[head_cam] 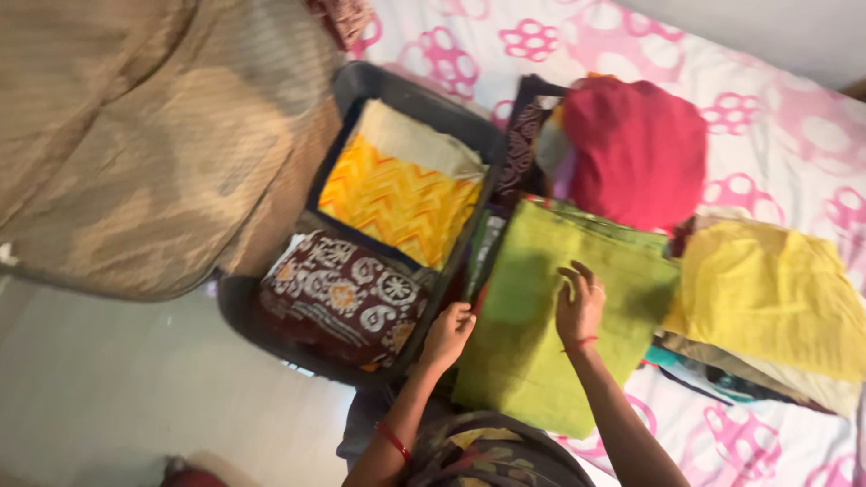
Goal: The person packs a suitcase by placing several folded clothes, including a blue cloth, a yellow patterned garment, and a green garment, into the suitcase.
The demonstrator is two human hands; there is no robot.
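Observation:
A folded green cloth (532,334) lies on the bed beside an open dark suitcase (365,86). My right hand (578,302) rests flat on the green cloth, fingers spread. My left hand (448,332) grips the near left edge of the same cloth, right by the suitcase wall. Inside the suitcase lie a folded yellow-and-orange zigzag cloth (397,203) and a maroon cloth with white round patterns (343,293).
A red garment (636,149) and a yellow cloth (767,293) lie in piles on the white-and-pink bedsheet (776,117). The suitcase's brown lid (135,144) stands open at the left. Pale floor (117,388) shows at the lower left.

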